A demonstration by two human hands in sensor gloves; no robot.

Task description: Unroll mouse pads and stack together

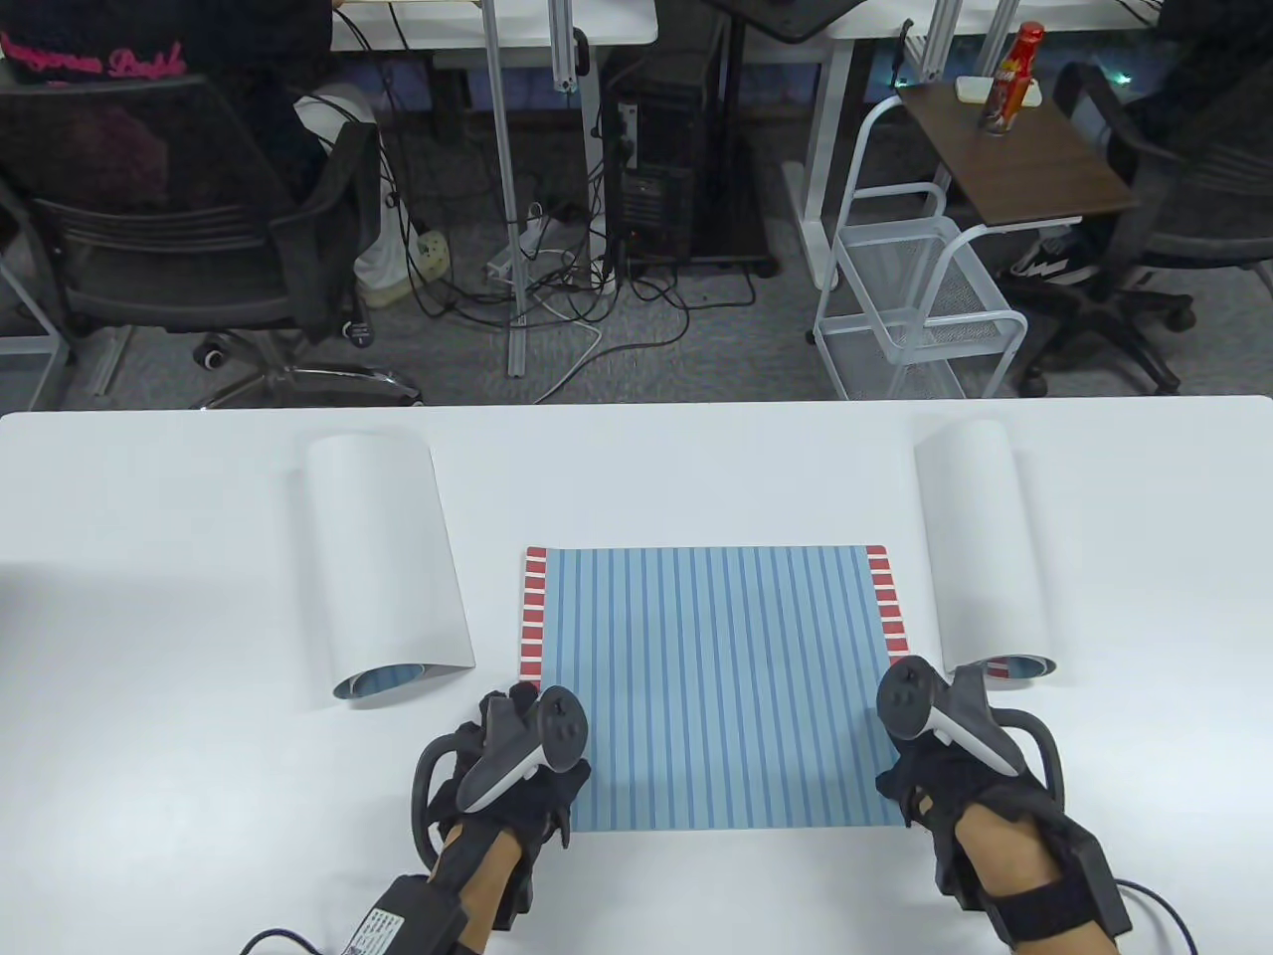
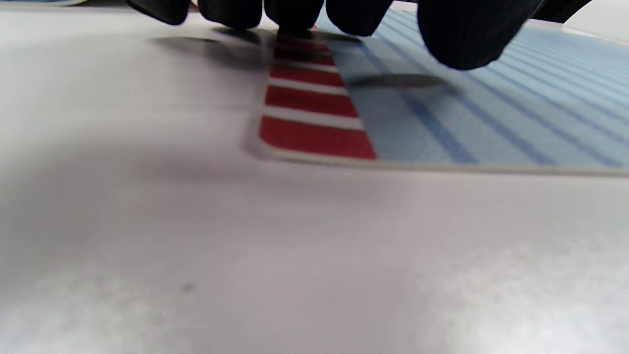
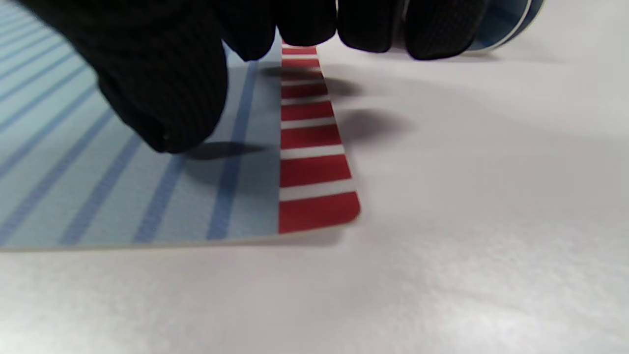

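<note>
One mouse pad (image 1: 711, 686), blue-striped with red-and-white end bands, lies unrolled and flat in the middle of the table. My left hand (image 1: 512, 741) is over its near left corner and my right hand (image 1: 940, 731) over its near right corner. In the left wrist view the fingers (image 2: 295, 14) reach down to the red band of the pad (image 2: 442, 128), with the thumb (image 2: 462, 39) lifted above it. In the right wrist view the thumb (image 3: 162, 93) hovers over the pad (image 3: 147, 196). Neither hand grips anything. Two pads remain rolled: one on the left (image 1: 383, 557), one on the right (image 1: 980, 547).
The white table (image 1: 159, 617) ends at its far edge behind the rolls. The right roll's open end (image 3: 506, 24) lies just beyond my right fingers. Office chairs, cables and a wire trolley stand on the floor beyond the table.
</note>
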